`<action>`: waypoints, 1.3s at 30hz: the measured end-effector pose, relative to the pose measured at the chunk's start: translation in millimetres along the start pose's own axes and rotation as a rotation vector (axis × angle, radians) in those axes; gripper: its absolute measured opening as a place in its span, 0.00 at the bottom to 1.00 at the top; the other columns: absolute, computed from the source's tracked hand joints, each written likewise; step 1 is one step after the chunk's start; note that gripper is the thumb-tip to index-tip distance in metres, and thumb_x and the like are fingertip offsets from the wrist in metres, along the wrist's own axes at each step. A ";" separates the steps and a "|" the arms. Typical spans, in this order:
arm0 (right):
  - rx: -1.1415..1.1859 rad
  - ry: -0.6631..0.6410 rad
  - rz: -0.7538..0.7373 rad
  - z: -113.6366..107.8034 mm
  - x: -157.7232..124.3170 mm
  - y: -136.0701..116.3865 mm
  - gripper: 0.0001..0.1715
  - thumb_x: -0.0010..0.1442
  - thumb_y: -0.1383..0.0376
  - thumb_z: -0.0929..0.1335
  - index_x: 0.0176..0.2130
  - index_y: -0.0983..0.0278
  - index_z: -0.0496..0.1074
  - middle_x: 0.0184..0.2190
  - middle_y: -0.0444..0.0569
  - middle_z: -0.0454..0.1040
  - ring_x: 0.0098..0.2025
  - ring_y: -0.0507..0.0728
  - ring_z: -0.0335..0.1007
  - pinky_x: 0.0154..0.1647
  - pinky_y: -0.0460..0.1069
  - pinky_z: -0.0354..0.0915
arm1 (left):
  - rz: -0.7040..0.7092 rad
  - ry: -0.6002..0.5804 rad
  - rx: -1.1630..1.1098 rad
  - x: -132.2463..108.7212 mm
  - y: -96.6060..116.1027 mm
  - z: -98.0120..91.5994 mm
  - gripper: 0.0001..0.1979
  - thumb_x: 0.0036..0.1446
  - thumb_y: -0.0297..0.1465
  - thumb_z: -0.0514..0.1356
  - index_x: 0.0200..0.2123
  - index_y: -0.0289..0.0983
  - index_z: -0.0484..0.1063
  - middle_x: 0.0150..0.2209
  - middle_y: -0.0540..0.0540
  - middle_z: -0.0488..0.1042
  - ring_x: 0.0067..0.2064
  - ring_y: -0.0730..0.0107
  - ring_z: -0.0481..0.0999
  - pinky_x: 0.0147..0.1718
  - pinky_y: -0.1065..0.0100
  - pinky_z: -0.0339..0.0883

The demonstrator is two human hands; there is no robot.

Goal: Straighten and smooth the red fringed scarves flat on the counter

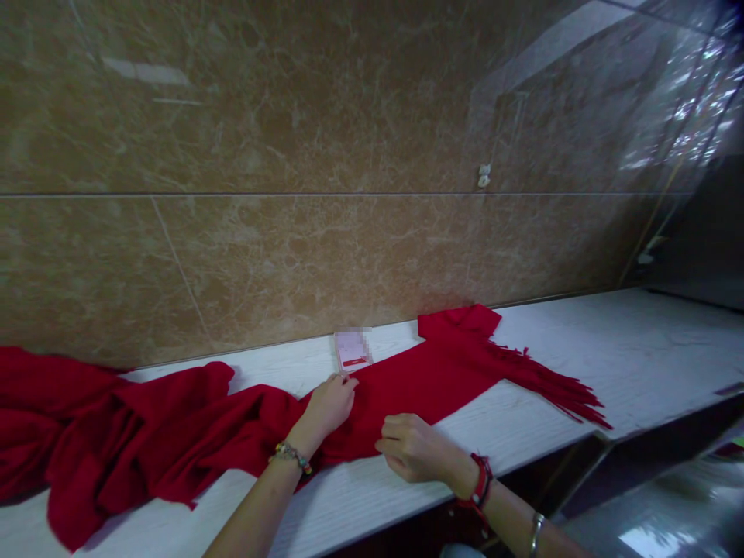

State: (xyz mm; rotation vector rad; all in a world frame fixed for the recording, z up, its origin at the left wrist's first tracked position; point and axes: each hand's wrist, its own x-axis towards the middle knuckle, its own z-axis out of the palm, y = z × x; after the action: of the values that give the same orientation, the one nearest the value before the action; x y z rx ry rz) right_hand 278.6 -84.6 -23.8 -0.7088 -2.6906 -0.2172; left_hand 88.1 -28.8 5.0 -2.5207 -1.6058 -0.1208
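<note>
A long red scarf (418, 380) with fringe lies lengthwise on the white bench top. Its right part is spread fairly flat, with a folded end and the fringe fanned out to the right. Toward the left it is bunched in loose heaps. My left hand (332, 403) is closed on the scarf's far edge, fingers pinched. Opposite it, my right hand (410, 448) is closed at the near edge, its fingers curled over the cloth. Just beyond my left hand lies a flat rectangular phone-like thing (353, 350), pale pink with a red bar and partly blurred.
A brown marbled tile wall (291, 256) rises along the back of the white bench top (581, 349). A small white figure (484, 175) is stuck to the wall. Dark open compartments (645, 457) show below the front edge. A dark panel (697, 240) stands at far right.
</note>
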 end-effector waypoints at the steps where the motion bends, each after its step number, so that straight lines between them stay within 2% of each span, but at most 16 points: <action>1: 0.000 0.003 0.001 0.3 0.0 0.0 0.08 0.52 0.73 0.61 0.27 0.64 0.66 0.25 0.46 0.66 0.30 0.53 0.57 0.30 0.47 0.53 | 0.036 -0.012 -0.008 -1.0 1.8 0.2 0.15 0.59 0.30 0.47 0.46 0.42 0.67 0.45 0.45 0.67 0.45 0.68 0.68 0.43 0.67 0.63; 3: -0.005 0.004 0.000 0.4 0.2 0.0 0.08 0.53 0.73 0.60 0.27 0.64 0.66 0.25 0.47 0.66 0.30 0.53 0.57 0.30 0.47 0.53 | 0.023 -0.025 -0.003 -2.0 2.7 2.1 0.15 0.58 0.34 0.48 0.48 0.43 0.66 0.47 0.45 0.67 0.46 0.66 0.67 0.43 0.66 0.63; 7: -0.011 -0.014 0.000 0.0 0.7 0.3 0.07 0.52 0.72 0.61 0.28 0.64 0.67 0.26 0.46 0.66 0.31 0.53 0.58 0.31 0.47 0.54 | -0.207 -0.002 0.060 -4.6 -7.9 8.1 0.17 0.59 0.34 0.46 0.47 0.36 0.66 0.46 0.35 0.68 0.46 0.51 0.67 0.39 0.51 0.62; 10: -0.006 -0.011 0.007 0.7 0.7 0.8 0.07 0.52 0.73 0.61 0.28 0.64 0.67 0.26 0.46 0.65 0.31 0.53 0.58 0.31 0.47 0.55 | -0.260 0.028 0.088 -9.7 -14.7 7.6 0.17 0.58 0.33 0.47 0.48 0.35 0.65 0.50 0.34 0.65 0.52 0.49 0.62 0.47 0.47 0.56; 12: 0.000 -0.006 0.018 1.1 0.6 0.8 0.08 0.52 0.73 0.61 0.28 0.65 0.67 0.26 0.47 0.65 0.31 0.53 0.58 0.32 0.47 0.56 | -0.201 0.055 0.059 -13.0 -13.7 4.0 0.19 0.57 0.31 0.49 0.52 0.35 0.62 0.55 0.37 0.60 0.57 0.52 0.57 0.53 0.51 0.50; 14: 0.011 -0.004 0.038 0.6 0.6 0.2 0.08 0.53 0.73 0.61 0.28 0.65 0.67 0.26 0.47 0.66 0.31 0.53 0.58 0.34 0.47 0.56 | -0.043 0.043 -0.054 -15.4 -9.5 -0.2 0.21 0.56 0.30 0.50 0.54 0.36 0.59 0.57 0.40 0.59 0.58 0.59 0.56 0.55 0.58 0.50; 17: 0.036 0.003 0.082 -1.8 1.2 -1.8 0.07 0.53 0.72 0.62 0.30 0.64 0.69 0.28 0.47 0.67 0.34 0.53 0.60 0.38 0.47 0.57 | 0.242 -0.127 -0.261 -18.2 -3.9 -4.1 0.22 0.56 0.31 0.50 0.54 0.37 0.59 0.57 0.43 0.59 0.57 0.66 0.57 0.55 0.65 0.51; 19: 0.064 0.008 0.115 -4.1 1.8 -2.8 0.07 0.53 0.71 0.63 0.32 0.64 0.70 0.30 0.47 0.68 0.35 0.53 0.61 0.40 0.47 0.58 | 0.305 -0.252 -0.316 -20.2 -3.1 -4.9 0.24 0.55 0.33 0.51 0.55 0.38 0.58 0.59 0.43 0.55 0.59 0.66 0.54 0.56 0.64 0.49; 22: 0.130 0.024 0.165 -7.3 1.7 -0.4 0.08 0.54 0.66 0.65 0.36 0.63 0.71 0.33 0.48 0.69 0.38 0.54 0.62 0.44 0.50 0.57 | 0.261 -0.346 -0.338 -23.0 -4.5 -6.6 0.27 0.53 0.34 0.52 0.58 0.39 0.54 0.61 0.43 0.48 0.61 0.63 0.48 0.57 0.61 0.45; 26: 0.162 0.096 0.347 -5.7 -3.6 12.8 0.19 0.58 0.59 0.62 0.49 0.63 0.66 0.48 0.53 0.67 0.50 0.56 0.58 0.52 0.54 0.53 | 0.206 -0.466 -0.345 -24.5 -3.8 -10.7 0.35 0.51 0.42 0.54 0.60 0.41 0.45 0.63 0.42 0.38 0.63 0.59 0.37 0.57 0.53 0.39; 28: 0.120 0.068 0.462 -1.3 -8.1 20.4 0.23 0.61 0.58 0.59 0.53 0.63 0.62 0.53 0.54 0.62 0.55 0.57 0.53 0.55 0.57 0.50 | 0.171 -0.507 -0.328 -24.3 -2.5 -11.7 0.40 0.49 0.48 0.54 0.61 0.40 0.41 0.63 0.40 0.33 0.62 0.56 0.31 0.57 0.49 0.35; 30: 0.086 -0.025 0.515 3.3 -11.3 25.7 0.25 0.61 0.56 0.58 0.56 0.61 0.58 0.56 0.54 0.58 0.58 0.59 0.49 0.56 0.61 0.46 | 0.142 -0.532 -0.312 -23.7 -1.9 -11.7 0.45 0.46 0.51 0.54 0.61 0.39 0.38 0.63 0.39 0.30 0.62 0.55 0.28 0.56 0.49 0.32; 33: 0.058 -0.135 0.541 5.5 -8.5 27.6 0.29 0.61 0.52 0.56 0.58 0.60 0.54 0.59 0.53 0.54 0.60 0.62 0.44 0.56 0.66 0.43 | 0.126 -0.540 -0.308 -22.8 -2.8 -10.1 0.49 0.43 0.53 0.56 0.61 0.38 0.37 0.63 0.37 0.28 0.62 0.54 0.27 0.57 0.50 0.32; 39: 0.009 -0.158 0.549 0.4 14.2 26.8 0.32 0.61 0.52 0.56 0.60 0.61 0.49 0.61 0.54 0.46 0.62 0.66 0.38 0.55 0.69 0.40 | 0.130 -0.532 -0.310 -22.3 -3.8 -8.2 0.51 0.41 0.53 0.56 0.61 0.35 0.37 0.62 0.35 0.29 0.62 0.52 0.28 0.56 0.48 0.34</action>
State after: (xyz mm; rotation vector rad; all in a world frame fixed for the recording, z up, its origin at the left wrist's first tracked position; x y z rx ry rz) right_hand 280.4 -55.1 -17.3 -1.4714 -2.5115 -0.0072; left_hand 75.4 -48.6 10.1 -3.0800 -1.6874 0.3775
